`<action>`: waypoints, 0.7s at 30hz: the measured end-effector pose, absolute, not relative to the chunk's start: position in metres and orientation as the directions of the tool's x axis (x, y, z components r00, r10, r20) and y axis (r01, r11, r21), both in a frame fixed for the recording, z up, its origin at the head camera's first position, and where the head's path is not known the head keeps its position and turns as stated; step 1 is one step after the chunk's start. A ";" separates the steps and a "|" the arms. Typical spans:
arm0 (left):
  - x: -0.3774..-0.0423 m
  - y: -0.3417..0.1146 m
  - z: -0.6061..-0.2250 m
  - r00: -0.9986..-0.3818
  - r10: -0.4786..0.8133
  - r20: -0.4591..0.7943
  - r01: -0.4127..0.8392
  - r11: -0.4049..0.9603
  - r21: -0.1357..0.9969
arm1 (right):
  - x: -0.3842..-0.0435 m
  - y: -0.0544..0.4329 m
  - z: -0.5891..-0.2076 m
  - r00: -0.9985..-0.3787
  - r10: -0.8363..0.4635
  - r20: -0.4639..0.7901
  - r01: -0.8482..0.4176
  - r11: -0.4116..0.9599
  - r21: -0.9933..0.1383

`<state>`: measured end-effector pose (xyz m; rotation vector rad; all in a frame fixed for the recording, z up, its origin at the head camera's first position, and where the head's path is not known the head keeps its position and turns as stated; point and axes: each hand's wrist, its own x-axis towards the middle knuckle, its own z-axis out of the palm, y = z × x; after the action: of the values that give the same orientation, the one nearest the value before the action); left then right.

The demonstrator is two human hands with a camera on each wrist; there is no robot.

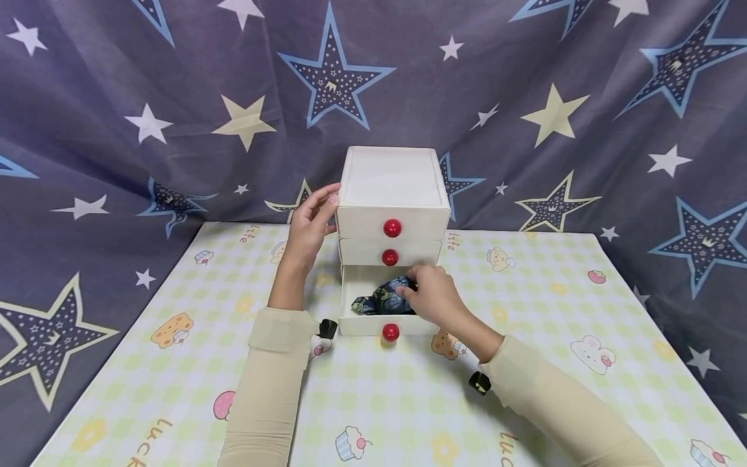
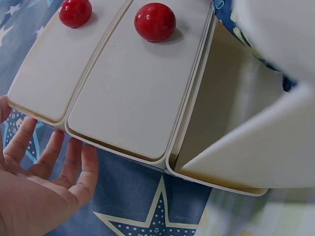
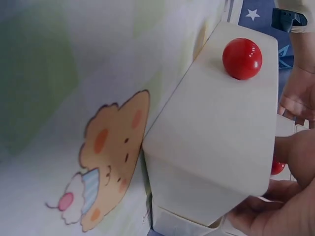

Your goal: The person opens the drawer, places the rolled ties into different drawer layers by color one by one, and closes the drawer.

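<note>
A small white drawer cabinet [image 1: 392,176] stands on the table, its bottom drawer [image 1: 364,326] pulled out. Inside that drawer lies a bunched dark blue patterned cloth [image 1: 382,298]. My right hand [image 1: 434,295] reaches over the drawer's right side and grips the cloth's right end between thumb and fingers; part of the cloth is hidden under it. Along the cabinet's left side, my left hand [image 1: 312,224] rests with its fingertips against the wall. The left wrist view shows those fingers [image 2: 54,152] spread and nearly straight at the cabinet's edge.
The two upper drawers, with red knobs [image 1: 392,227], are closed. Another red knob [image 1: 390,332] sits on the pulled-out drawer. A checked tablecloth [image 1: 385,383] with cartoon prints covers the table. Behind it hangs a dark curtain [image 1: 408,104] with stars.
</note>
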<state>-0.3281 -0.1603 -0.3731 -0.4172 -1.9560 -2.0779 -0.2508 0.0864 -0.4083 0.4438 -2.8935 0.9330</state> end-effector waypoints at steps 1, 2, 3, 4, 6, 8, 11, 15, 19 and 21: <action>-0.328 -0.160 -0.373 -0.925 0.011 0.380 0.378 -0.062 0.924 | -0.251 0.087 -0.408 -0.946 -0.263 0.191 -0.325 0.777 -0.540; -0.328 -0.160 -0.373 -0.924 0.012 0.381 0.380 -0.061 0.923 | -0.251 0.088 -0.408 -0.931 -0.284 0.230 -0.364 0.776 -0.515; -0.328 -0.160 -0.373 -0.924 0.012 0.382 0.381 -0.061 0.923 | -0.251 0.089 -0.408 -0.912 -0.312 0.265 -0.406 0.768 -0.495; -0.328 -0.160 -0.373 -0.924 0.011 0.383 0.381 -0.064 0.922 | -0.252 0.090 -0.409 -0.889 -0.349 0.297 -0.455 0.756 -0.472; -0.327 -0.159 -0.373 -0.924 0.012 0.383 0.381 -0.067 0.922 | -0.255 0.093 -0.411 -0.834 -0.436 0.337 -0.548 0.722 -0.422; -0.327 -0.159 -0.373 -0.924 0.012 0.383 0.381 -0.067 0.922 | -0.259 0.098 -0.413 -0.758 -0.544 0.360 -0.650 0.677 -0.346; -0.328 -0.158 -0.374 -0.925 0.012 0.379 0.377 -0.072 0.923 | -0.263 0.106 -0.413 -0.641 -0.682 0.352 -0.765 0.604 -0.224; -0.328 -0.158 -0.373 -0.926 0.012 0.377 0.375 -0.079 0.924 | -0.267 0.116 -0.409 -0.541 -0.780 0.316 -0.839 0.525 -0.142; -0.329 -0.158 -0.373 -0.927 0.006 0.374 0.372 -0.088 0.924 | -0.272 0.119 -0.411 -0.554 -0.784 0.280 -0.832 0.532 -0.156; -0.329 -0.159 -0.373 -0.930 0.003 0.369 0.367 -0.091 0.926 | -0.272 0.118 -0.412 -0.588 -0.766 0.262 -0.809 0.561 -0.176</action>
<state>-0.3295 -0.1587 -0.3733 -0.4069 -1.9300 -2.1128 -0.2724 0.1176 -0.4123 1.3399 -2.6355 0.4177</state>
